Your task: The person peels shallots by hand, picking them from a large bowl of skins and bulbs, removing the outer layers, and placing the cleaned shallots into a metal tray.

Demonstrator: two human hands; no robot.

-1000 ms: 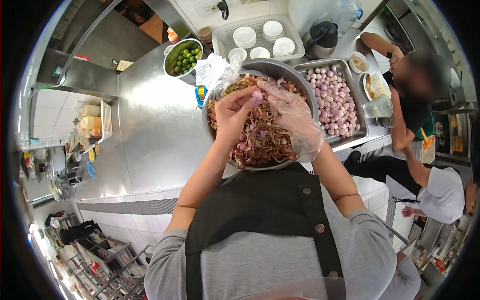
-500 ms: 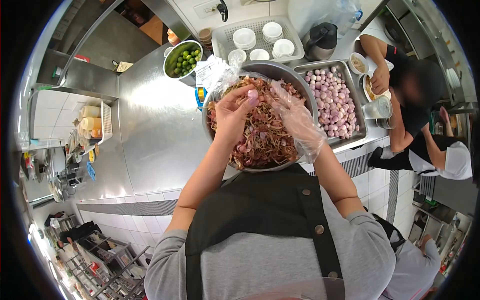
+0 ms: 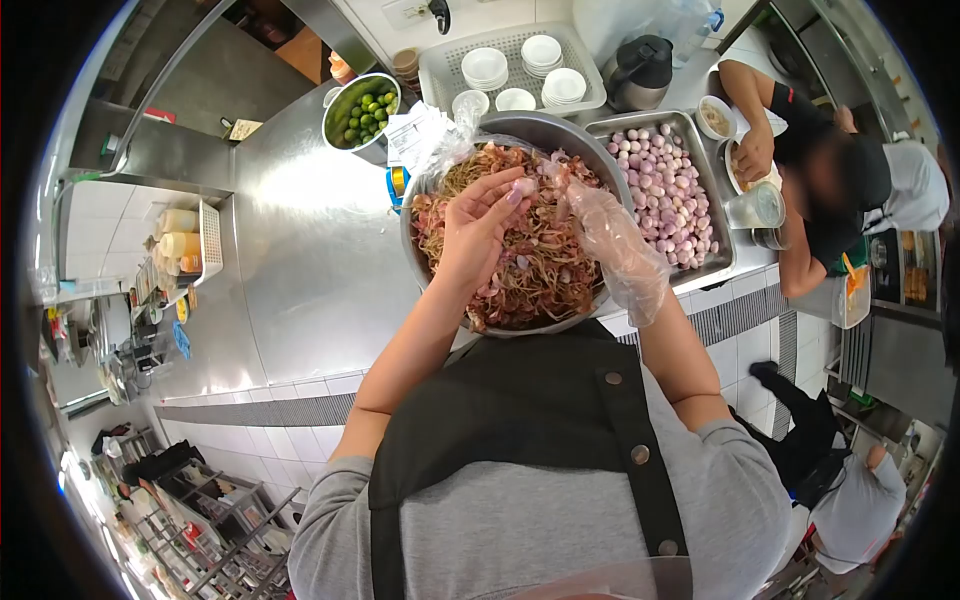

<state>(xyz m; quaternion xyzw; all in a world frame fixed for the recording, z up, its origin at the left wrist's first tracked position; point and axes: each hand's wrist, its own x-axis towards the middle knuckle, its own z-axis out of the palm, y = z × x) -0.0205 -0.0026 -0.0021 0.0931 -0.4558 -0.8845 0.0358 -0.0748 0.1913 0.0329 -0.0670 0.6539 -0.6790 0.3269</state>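
Observation:
A large metal bowl (image 3: 622, 185) holds a heap of reddish-brown shallot skins and dry roots (image 3: 530, 270). Over the heap, my left hand (image 3: 480, 222) is bare and pinches a small pale shallot (image 3: 524, 187) between thumb and fingertips. My right hand (image 3: 612, 240) wears a clear plastic glove; its fingers are closed just right of the shallot, and what they grip is too small to make out. To the right of the bowl stands a steel tray (image 3: 733, 240) full of peeled pink shallots (image 3: 660, 190).
A pot of green limes (image 3: 370, 115), white paper slips (image 3: 412, 135) and a blue tape dispenser (image 3: 396, 188) lie left of the bowl. Behind are a rack of small white dishes (image 3: 485, 68) and a black-topped jug (image 3: 640, 72). A co-worker (image 3: 830, 180) leans in at the right.
My right hand has moved slightly right and its fingers have drawn together. My left hand still pinches the shallot, now a little further right. People in the background have shifted.

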